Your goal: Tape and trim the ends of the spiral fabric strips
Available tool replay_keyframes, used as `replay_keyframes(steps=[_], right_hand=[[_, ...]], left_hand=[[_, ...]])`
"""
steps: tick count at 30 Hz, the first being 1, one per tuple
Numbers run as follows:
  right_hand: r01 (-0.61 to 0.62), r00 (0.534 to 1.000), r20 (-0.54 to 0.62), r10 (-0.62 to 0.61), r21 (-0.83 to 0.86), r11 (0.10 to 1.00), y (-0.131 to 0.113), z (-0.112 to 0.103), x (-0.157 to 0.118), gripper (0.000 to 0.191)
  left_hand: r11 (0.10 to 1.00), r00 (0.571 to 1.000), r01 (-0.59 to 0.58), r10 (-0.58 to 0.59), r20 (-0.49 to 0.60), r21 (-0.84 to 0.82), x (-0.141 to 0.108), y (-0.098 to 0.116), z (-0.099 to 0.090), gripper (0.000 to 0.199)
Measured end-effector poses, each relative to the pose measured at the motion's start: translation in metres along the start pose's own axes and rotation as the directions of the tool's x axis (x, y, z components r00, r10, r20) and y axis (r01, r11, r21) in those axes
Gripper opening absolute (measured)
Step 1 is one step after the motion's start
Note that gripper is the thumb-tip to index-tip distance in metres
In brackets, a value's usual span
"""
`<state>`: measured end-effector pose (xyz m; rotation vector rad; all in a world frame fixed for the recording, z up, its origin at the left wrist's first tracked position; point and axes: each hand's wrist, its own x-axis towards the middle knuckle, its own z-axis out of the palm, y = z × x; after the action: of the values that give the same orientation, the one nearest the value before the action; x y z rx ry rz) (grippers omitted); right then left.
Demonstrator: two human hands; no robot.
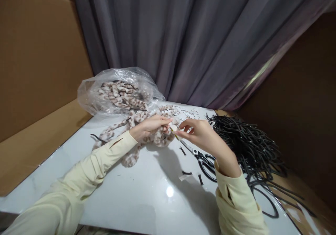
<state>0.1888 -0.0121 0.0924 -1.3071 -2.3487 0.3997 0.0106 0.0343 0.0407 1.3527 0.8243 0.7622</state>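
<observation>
My left hand (152, 124) is closed on the end of a fluffy white-and-brown spotted plush tube (164, 138). Close beside it, my right hand (195, 131) curls with thumb and fingers bent in a pinch. Between the fingertips of both hands are a small white piece (173, 126) and a thin yellowish strip; which fingers grip them is hard to make out. More spotted plush tubes (130, 158) lie under and around my left wrist. Black-handled scissors (194, 152) rest on the table below my right hand, blades pointing towards the plush.
A clear plastic bag (86, 91) of spotted tubes stands at the back left. On the right lies a heap of black cords (244, 144). Short black offcuts (201, 179) and paper scraps dot the white table (147, 200). Cardboard (39, 60) and a grey curtain (147, 28) surround it.
</observation>
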Motion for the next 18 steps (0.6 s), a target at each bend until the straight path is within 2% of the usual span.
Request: replay_keyframes(steps=[3,7,11,14,16,18], right_hand=[[-0.037,0.998,0.057,0.029,0.134,0.99,0.0,0.012,0.003,0.015],[-0.09,0.996,0.031,0.084,0.346,0.934,0.01,0.028,0.011,0.028],[-0.233,0.971,0.194,0.14,0.621,0.749,0.019,0.031,0.015,0.041],[-0.358,0.933,0.304,0.194,0.713,0.602,0.02,0.032,0.019,0.047],[-0.392,0.92,0.311,0.239,0.735,0.553,0.021,0.029,0.021,0.047],[-0.367,0.929,0.254,0.269,0.729,0.578,0.024,0.022,0.021,0.043]], left_hand=[[0.995,1.0,0.008,-0.005,0.03,-0.102,0.0,-0.001,0.0,0.035],[0.999,0.998,-0.047,0.048,-0.037,0.018,-0.005,0.003,0.002,0.032],[0.962,0.984,-0.104,0.136,-0.112,0.251,-0.01,0.01,0.008,0.03],[0.934,0.967,-0.15,0.207,-0.151,0.323,-0.011,0.012,0.011,0.031],[0.928,0.958,-0.159,0.228,-0.174,0.337,-0.011,0.014,0.011,0.032],[0.931,0.952,-0.142,0.221,-0.21,0.335,-0.012,0.017,0.009,0.031]])
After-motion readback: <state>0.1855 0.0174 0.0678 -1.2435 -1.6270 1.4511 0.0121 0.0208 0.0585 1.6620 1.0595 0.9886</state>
